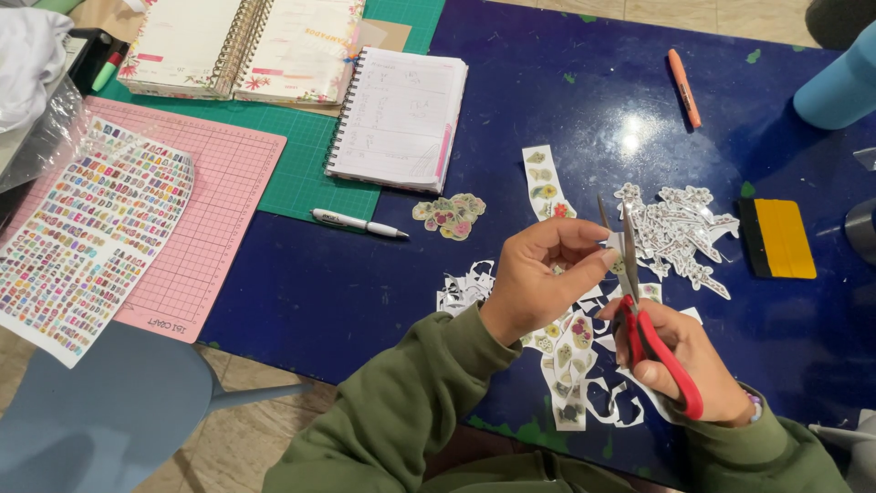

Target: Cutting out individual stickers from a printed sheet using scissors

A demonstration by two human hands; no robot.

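Between both hands, a small sticker (pixel 620 264) meets open scissors (pixel 641 315).

At ten o'clock from me lies a pink cutting mat (pixel 224 196) with a clear sheet of tiny colourful stickers (pixel 91 233) on it. At twelve o'clock a spiral notebook (pixel 401 119) sits on a green cutting mat (pixel 306 173), a white pen (pixel 358 223) just below it. At one o'clock rests an orange marker (pixel 683 88); at three o'clock, a yellow squeegee (pixel 777 238).
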